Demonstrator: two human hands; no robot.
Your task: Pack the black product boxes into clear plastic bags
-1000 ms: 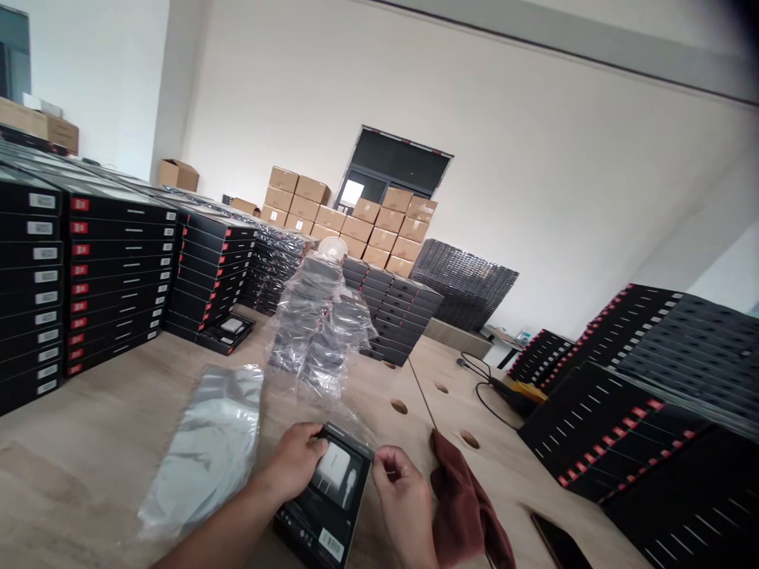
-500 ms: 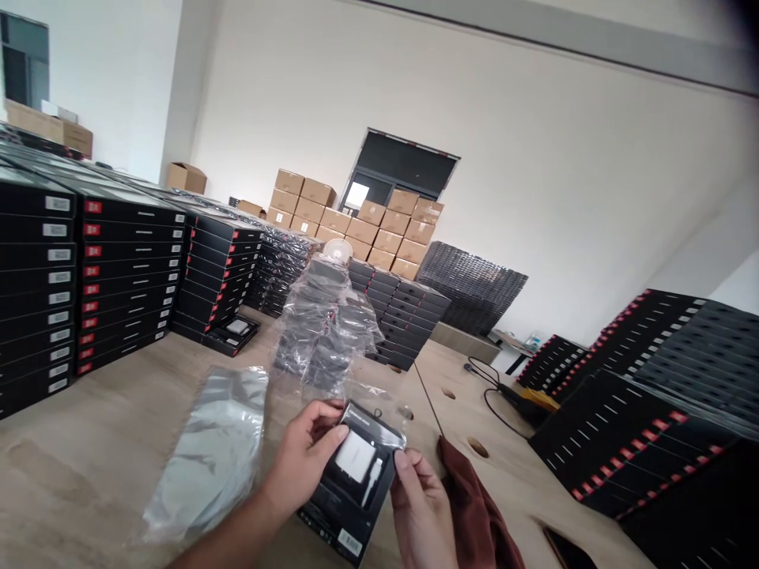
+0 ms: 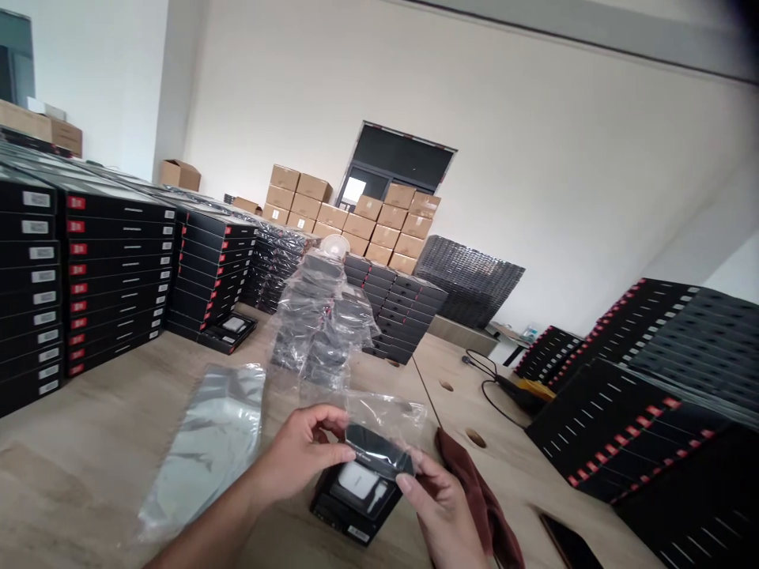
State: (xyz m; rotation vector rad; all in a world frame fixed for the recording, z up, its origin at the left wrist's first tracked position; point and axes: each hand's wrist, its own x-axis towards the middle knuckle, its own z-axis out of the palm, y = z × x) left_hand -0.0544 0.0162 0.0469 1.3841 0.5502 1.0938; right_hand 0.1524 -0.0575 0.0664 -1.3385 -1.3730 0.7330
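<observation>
A black retail box (image 3: 341, 518) stands tilted in front of me, a white charger (image 3: 357, 480) and a white cable showing in its face. Its upper end is inside a clear plastic bag (image 3: 388, 411). My left hand (image 3: 300, 452) is closed, thumb and fingers pinching the bag at the box's upper left corner. Opposite it, my right hand (image 3: 437, 502) pinches the bag at the upper right corner. How far the bag reaches down the box is hard to make out. Left of my hands lies a pile of flat clear bags (image 3: 207, 446).
Bagged boxes (image 3: 323, 316) are stacked just beyond my hands. Stacks of black boxes stand at the left (image 3: 118, 273) and right (image 3: 628, 442). A brown cloth (image 3: 480, 498) and a phone (image 3: 569, 541) lie at my right. Cartons (image 3: 356, 225) line the back.
The box's top end has tipped toward me, and its face looks shorter. More of the bag now stands up above the box. Both hands keep their pinch at its upper corners.
</observation>
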